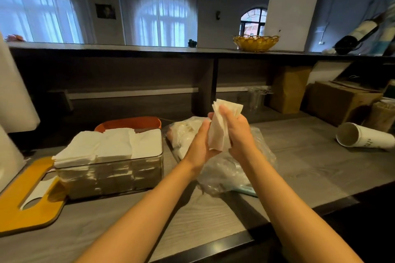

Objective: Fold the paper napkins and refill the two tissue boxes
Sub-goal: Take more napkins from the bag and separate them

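The grey wood-grain surface (310,156) runs across in front of you, under a dark shelf (149,49) that carries a yellow basket (255,42). On the left sits a clear tissue box (111,177), packed past its rim with folded white napkins (106,145). An orange lid (27,196) with a slot lies flat at its left end, and a second, orange-rimmed box (130,123) stands just behind it. A crumpled plastic bag (230,173) lies in the middle of the surface, beneath your hands. To the right a white paper cup (363,137) lies on its side, near brown cardboard boxes (339,100).

You hold a small stack (221,132) of napkins upright above the bag, between both hands. Your right hand (238,132) grips it, thumb across the front and fingers curled round the far side. Your left hand (202,141) presses against the stack's left edge with fingers nearly straight, tips touching the paper.
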Demonstrator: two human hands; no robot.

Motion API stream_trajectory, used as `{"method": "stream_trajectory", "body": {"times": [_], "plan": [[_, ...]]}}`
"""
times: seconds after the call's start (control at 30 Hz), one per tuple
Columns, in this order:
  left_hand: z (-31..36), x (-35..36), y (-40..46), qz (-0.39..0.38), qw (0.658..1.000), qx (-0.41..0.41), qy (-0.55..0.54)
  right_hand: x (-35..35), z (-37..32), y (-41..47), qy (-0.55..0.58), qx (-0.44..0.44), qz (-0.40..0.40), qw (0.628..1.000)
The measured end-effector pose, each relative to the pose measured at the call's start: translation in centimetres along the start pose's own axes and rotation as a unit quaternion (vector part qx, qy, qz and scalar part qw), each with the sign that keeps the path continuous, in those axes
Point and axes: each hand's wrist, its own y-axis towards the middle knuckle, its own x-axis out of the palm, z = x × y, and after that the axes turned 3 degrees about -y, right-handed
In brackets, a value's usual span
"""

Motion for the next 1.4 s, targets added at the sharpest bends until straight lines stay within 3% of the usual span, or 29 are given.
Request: {"method": "stream_trajectory", "body": {"times": [0.23,0.4,0.47,0.6,0.83,0.97,1.07,1.2,1.33,1.4], "plan": [[0.2,-2.9,-3.4,0.107,0.984,-0.013,0.139,4.0,1.8,-2.1,0.048,0.136,0.015,0.989],[0.1,-4.5,-6.4,0.108,0.978,-0.018,0.179,4.1,3.3,-4.7,0.209,0.198,-0.014,0.958],[0.0,-4.6,-7.5,0.104,0.977,0.001,0.187,3.6,4.0,-5.7,0.202,0.197,-0.002,0.959],[0.4,-5.3,-9.4,0.115,0.971,0.022,0.209,2.5,5.1,-7.0,0.034,0.1,0.004,0.994],[0.4,-7.7,-12.9,0.23,0.956,0.102,0.151,3.2,4.7,-10.5,-0.116,0.034,-0.094,0.988],[-0.5,-8.4,-14.2,0.27,0.942,0.091,0.175,5.6,5.3,-12.3,-0.094,0.063,-0.095,0.989],[-1.3,-8.2,-15.0,0.273,0.937,0.063,0.209,7.8,6.2,-13.0,-0.121,0.075,-0.032,0.989],[-0.8,-7.7,-16.1,0.304,0.934,0.086,0.167,9.9,6.9,-13.7,-0.111,0.061,0.064,0.99],[-0.5,-8.5,-15.7,0.349,0.926,0.102,0.098,10.5,6.9,-14.1,-0.087,0.03,0.076,0.993],[-0.4,-8.6,-15.3,0.36,0.921,0.088,0.118,10.6,7.1,-14.1,-0.075,0.037,0.078,0.993]]}}
